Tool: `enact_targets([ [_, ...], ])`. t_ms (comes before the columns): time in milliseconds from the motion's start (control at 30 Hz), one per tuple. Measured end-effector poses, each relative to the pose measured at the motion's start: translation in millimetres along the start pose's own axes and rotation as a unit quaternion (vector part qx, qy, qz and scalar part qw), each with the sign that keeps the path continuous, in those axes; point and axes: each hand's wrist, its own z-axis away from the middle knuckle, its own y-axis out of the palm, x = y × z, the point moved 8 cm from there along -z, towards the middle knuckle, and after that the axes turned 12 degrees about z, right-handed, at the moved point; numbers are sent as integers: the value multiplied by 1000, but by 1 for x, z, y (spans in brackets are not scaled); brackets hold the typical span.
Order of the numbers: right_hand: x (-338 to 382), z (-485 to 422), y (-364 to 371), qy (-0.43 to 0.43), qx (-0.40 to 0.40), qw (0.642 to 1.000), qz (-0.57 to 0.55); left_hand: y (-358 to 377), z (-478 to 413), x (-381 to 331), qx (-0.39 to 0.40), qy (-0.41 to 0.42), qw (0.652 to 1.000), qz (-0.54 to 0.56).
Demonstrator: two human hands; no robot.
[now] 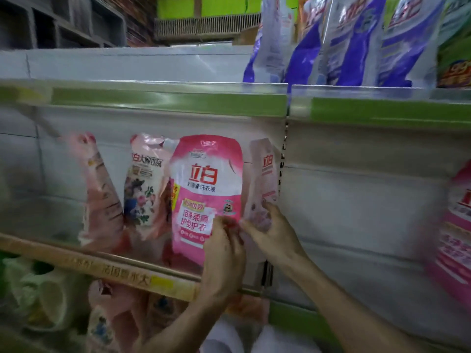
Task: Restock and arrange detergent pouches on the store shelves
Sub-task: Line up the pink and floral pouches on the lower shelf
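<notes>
A bright pink detergent pouch (204, 189) stands upright on the middle shelf (127, 272), facing me. My left hand (224, 253) grips its lower right corner. Just right of it a pale pink pouch (262, 179) stands edge-on, and my right hand (272, 228) holds its lower part. The two hands almost touch. Left of the bright pouch stands a floral pale pouch (145, 184), and further left a pale pink pouch (99, 194) leans sideways.
Purple and white pouches (356, 39) line the top shelf at right, with a green one (456, 47) beside them. Another pink pouch (453, 240) stands blurred at the far right. More pouches (119, 317) and a pale jug (38, 296) sit on the shelf below.
</notes>
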Motion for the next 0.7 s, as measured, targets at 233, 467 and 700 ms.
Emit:
enact_targets([
  [233,14,-17,-12,2,-150,988,38,5,-14,3,67,17,997,16],
  [467,-29,-19,-77,35,-233,970,-62,24,-12,5,89,22,995,32],
  [700,-87,-27,-93,65,-182,966,-171,42,-9,7,97,18,994,45],
])
